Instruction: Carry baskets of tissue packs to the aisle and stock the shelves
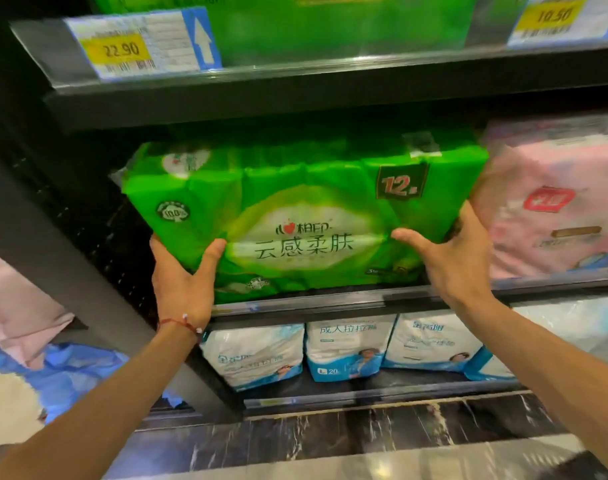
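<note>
A large green tissue pack (295,209) with white Chinese lettering and a "12" badge stands tilted at the front of the middle shelf (330,299). My left hand (183,282) grips its lower left corner, thumb on the front face. My right hand (451,258) holds its lower right side, thumb pressed on the front. The pack's bottom edge rests near the shelf lip. No basket is in view.
Pink tissue packs (555,209) fill the shelf to the right. More green packs (330,26) sit on the shelf above, behind price tags (122,46). White-blue packs (351,348) stand on the lower shelf. A black upright (35,220) bounds the left; dark marbled floor lies below.
</note>
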Demonstrator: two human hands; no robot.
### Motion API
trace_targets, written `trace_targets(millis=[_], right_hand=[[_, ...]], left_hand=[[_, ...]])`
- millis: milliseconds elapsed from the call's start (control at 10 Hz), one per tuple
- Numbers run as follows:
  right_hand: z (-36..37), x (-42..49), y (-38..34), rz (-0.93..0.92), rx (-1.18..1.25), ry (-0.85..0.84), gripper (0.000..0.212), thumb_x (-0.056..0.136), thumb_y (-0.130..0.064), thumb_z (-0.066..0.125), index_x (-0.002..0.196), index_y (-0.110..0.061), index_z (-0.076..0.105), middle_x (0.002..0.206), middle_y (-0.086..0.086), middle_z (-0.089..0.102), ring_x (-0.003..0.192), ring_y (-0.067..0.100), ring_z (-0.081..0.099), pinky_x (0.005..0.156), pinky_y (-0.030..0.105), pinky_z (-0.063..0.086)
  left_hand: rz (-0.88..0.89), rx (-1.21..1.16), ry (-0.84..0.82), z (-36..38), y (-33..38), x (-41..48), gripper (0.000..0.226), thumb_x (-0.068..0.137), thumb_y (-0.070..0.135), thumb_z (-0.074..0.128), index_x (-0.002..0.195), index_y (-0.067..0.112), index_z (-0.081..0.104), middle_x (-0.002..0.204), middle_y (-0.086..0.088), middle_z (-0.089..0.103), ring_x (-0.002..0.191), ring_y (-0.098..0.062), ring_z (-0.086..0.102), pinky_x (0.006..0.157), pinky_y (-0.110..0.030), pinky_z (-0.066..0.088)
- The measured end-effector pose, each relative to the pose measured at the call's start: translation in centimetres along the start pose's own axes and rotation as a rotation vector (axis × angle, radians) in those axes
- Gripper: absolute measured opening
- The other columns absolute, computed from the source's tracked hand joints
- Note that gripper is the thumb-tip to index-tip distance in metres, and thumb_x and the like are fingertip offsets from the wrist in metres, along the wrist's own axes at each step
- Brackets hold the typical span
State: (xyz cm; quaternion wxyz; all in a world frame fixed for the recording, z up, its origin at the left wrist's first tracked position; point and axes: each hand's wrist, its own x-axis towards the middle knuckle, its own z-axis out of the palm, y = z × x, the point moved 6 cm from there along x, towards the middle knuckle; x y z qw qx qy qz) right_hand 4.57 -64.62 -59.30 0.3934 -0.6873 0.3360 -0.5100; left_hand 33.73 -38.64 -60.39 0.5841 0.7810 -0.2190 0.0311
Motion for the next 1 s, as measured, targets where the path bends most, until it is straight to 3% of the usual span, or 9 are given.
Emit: trace_targets(millis=[100,200,300,500,600,700,800,900,1000], right_hand=[[0.3,0.5,1.8,0.02,-0.013,0.075,0.056,0.09,-0.02,0.083,0.142,-0.014,0.062,0.129,-0.005,0.073,0.117,0.006,0.07,0.105,0.032,0.056],[1.0,0.0,2.9,0.01,-0.109,0.18,0.054,0.098,-0.023,0.074,0.149,-0.015,0.057,0.134,0.001,0.061,0.12,0.022,0.066,0.107,0.045,0.055],[1.8,-1.3,3.0,0.002,-0.165,0.236,0.056,0.102,-0.02,0.067,0.155,-0.019,0.05,0.131,0.001,0.045,0.12,0.029,0.059,0.106,0.046,0.055],[1.7,-2.2,2.7,0.04,-0.16,0.234,0.061,0.102,-0.013,0.066,0.158,-0.021,0.044,0.133,-0.003,0.045,0.127,0.023,0.056,0.111,0.046,0.052],[1.4,-2.2,2.4,0.083,-0.155,0.151,0.068,0.101,-0.006,0.067,0.16,-0.024,0.039,0.139,0.001,0.046,0.131,0.021,0.055,0.113,0.045,0.051],[0.7,-3.3,0.8,0.128,-0.259,0.027,0.075,0.099,0.002,0.063,0.163,-0.024,0.033,0.147,0.003,0.045,0.136,0.018,0.049,0.121,0.038,0.042],[-0.1,-5.0,-1.3,0.104,-0.448,-0.07,0.066,0.098,0.0,0.064,0.159,-0.012,0.042,0.154,0.006,0.047,0.141,0.02,0.044,0.122,0.027,0.03],[-0.5,-7.0,-3.7,0.066,-0.608,-0.245,0.049,0.1,-0.02,0.064,0.147,-0.011,0.056,0.149,0.008,0.051,0.133,0.027,0.05,0.112,0.038,0.043],[-1.1,-8.3,-6.2,0.068,-0.912,-0.441,0.058,0.097,-0.052,0.049,0.137,-0.014,0.065,0.131,0.012,0.064,0.121,0.035,0.055,0.095,0.046,0.048]], left_hand=[[-0.045,-0.073,0.005,1.1,0.4,1.7,0.056,0.086,0.037,0.079,0.131,0.018,0.051,0.115,0.009,0.064,0.103,-0.009,0.061,0.092,-0.025,0.046],[-0.053,-0.106,-0.02,1.8,0.2,2.5,0.052,0.088,0.038,0.077,0.129,0.018,0.052,0.115,0.008,0.065,0.103,-0.009,0.061,0.092,-0.026,0.046],[-0.065,-0.115,-0.07,2.1,-0.7,2.5,0.059,0.09,0.04,0.074,0.137,0.019,0.044,0.124,0.007,0.063,0.108,-0.011,0.06,0.089,-0.023,0.045],[-0.068,-0.064,-0.117,2.1,-1.2,2.9,0.067,0.089,0.044,0.072,0.141,0.02,0.036,0.13,0.006,0.059,0.117,-0.014,0.057,0.101,-0.033,0.045],[-0.11,-0.042,-0.114,2.0,-1.6,3.0,0.073,0.086,0.05,0.074,0.141,0.02,0.037,0.135,0.003,0.058,0.123,-0.018,0.057,0.109,-0.042,0.046],[-0.167,-0.023,-0.035,1.8,-0.8,1.5,0.093,0.084,0.047,0.077,0.155,0.015,0.026,0.151,-0.005,0.047,0.138,-0.023,0.047,0.119,-0.044,0.036],[-0.167,0.016,-0.016,1.9,1.8,-1.9,0.107,0.085,0.026,0.081,0.161,0.003,0.009,0.166,-0.014,0.016,0.152,-0.018,0.018,0.121,-0.011,0.009],[-0.151,0.161,-0.079,0.9,3.4,-5.3,0.09,0.087,0.02,0.078,0.157,0.002,0.025,0.158,-0.019,0.03,0.146,-0.029,0.034,0.12,-0.02,0.026],[-0.112,0.465,-0.289,-0.6,5.1,-8.4,0.072,0.094,0.029,0.069,0.155,0.015,0.034,0.154,-0.013,0.036,0.134,-0.034,0.047,0.107,-0.044,0.043]])
